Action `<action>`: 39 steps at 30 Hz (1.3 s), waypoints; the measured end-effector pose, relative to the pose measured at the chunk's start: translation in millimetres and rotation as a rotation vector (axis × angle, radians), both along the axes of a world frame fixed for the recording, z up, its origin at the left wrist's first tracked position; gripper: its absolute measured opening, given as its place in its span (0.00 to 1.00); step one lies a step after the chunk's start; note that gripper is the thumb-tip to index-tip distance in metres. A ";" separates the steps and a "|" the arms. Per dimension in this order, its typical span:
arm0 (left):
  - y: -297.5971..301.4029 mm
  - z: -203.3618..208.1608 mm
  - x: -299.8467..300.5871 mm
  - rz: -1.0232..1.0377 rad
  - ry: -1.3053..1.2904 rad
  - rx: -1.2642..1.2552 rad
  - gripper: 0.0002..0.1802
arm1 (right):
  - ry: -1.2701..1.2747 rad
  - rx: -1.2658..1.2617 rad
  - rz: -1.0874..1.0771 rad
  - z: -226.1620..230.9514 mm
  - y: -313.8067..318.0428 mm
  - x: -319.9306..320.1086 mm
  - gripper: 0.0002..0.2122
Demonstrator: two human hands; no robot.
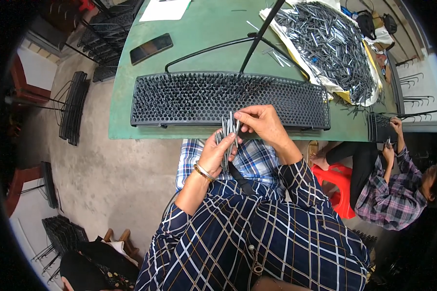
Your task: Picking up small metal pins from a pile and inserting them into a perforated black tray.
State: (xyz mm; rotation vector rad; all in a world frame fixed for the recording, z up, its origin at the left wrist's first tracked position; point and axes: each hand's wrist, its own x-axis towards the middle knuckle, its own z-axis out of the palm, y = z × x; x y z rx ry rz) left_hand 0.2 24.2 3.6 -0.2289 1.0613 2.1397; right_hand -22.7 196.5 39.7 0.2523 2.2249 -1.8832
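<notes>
My left hand (210, 159) is closed round a bundle of thin grey strips (226, 136), held upright over my lap at the table's near edge. My right hand (266, 127) pinches at the top of one strip on the bundle's right side. Just beyond both hands lies a long black perforated panel (296, 103), curved in this view. Dark pieces stand in many of its holes on the left and middle, while the right part shows mostly bare holes. A black rod frame (204, 50) rises from its far side.
On the green table (199, 29) are a phone (151, 49), white paper (165, 9) and a sack (298, 72) heaped with loose strips (327, 43). At right a co-worker (391, 203) handles another black panel (383, 127) near a red stool (337, 186). Black racks (75, 109) stand at left.
</notes>
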 end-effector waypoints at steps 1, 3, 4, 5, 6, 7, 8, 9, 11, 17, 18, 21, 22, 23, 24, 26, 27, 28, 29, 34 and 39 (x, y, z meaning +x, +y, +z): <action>-0.3 0.2 0.3 0.000 0.002 0.000 0.09 | -0.015 0.025 0.009 1.0 0.9 0.6 0.11; 0.4 0.7 1.0 0.006 0.017 -0.025 0.09 | -0.003 -0.008 0.000 0.0 2.3 1.7 0.11; 0.4 0.2 1.3 0.005 0.019 -0.024 0.09 | 0.007 -0.041 -0.008 -0.3 3.0 1.8 0.11; 0.3 -0.7 1.4 0.008 0.007 -0.025 0.08 | 0.009 -0.041 -0.009 0.0 4.5 1.3 0.11; -0.2 -1.8 1.5 0.013 -0.006 -0.026 0.08 | 0.031 -0.040 -0.035 2.3 4.5 -0.2 0.11; -0.6 -1.9 1.2 0.015 -0.006 -0.026 0.08 | 0.054 -0.041 -0.061 4.3 4.7 -2.1 0.11; -0.5 -1.2 1.2 0.015 0.004 -0.024 0.08 | 0.038 -0.034 -0.044 6.3 6.4 -3.9 0.11; -0.5 -0.6 1.2 0.015 0.013 -0.022 0.07 | 0.039 -0.034 -0.046 6.7 6.6 -4.3 0.11; -1.9 -0.6 0.8 0.008 0.018 -0.013 0.07 | 0.006 -0.018 0.005 7.0 6.1 -5.2 0.11; -4.8 -5.1 1.0 0.042 -0.006 -0.005 0.07 | 0.092 -0.120 -0.144 4.1 6.2 -11.4 0.10; -5.1 -5.7 1.2 0.053 -0.009 -0.001 0.07 | 0.124 -0.096 -0.166 6.7 7.1 -14.6 0.09; -4.9 -2.5 1.3 0.036 -0.022 -0.047 0.06 | 0.346 -0.007 -0.195 3.5 4.0 -25.7 0.09; -4.6 -2.7 1.5 0.034 -0.020 -0.045 0.06 | 0.416 0.055 -0.179 2.4 2.9 -28.5 0.09; -5.0 -3.6 2.0 0.025 -0.021 -0.042 0.06 | 0.417 0.055 -0.177 3.8 1.0 -29.9 0.09; -5.2 -4.1 2.0 0.015 -0.022 -0.038 0.07 | 0.472 0.171 -0.127 5.6 -0.5 -31.0 0.09; -5.3 -2.8 1.6 0.018 -0.021 -0.037 0.07 | 0.622 0.379 -0.063 3.7 -3.4 -34.3 0.08; -5.0 -2.4 1.5 0.018 -0.022 -0.036 0.07 | 0.622 0.380 -0.063 1.5 -2.8 -33.8 0.08; -4.5 -3.2 1.2 0.017 -0.021 -0.036 0.07 | 0.614 0.369 -0.066 -0.8 -1.9 -32.8 0.08; -5.5 -5.9 1.3 0.023 -0.029 -0.023 0.07 | 0.605 0.354 -0.062 -2.7 -3.7 -32.6 0.08; -7.5 -7.2 1.4 0.029 -0.040 -0.016 0.07 | 0.464 0.116 -0.169 -10.5 -9.7 -32.1 0.09; -5.0 -6.1 0.9 0.015 -0.040 -0.017 0.07 | 0.382 0.027 -0.245 -11.5 -9.7 -28.6 0.09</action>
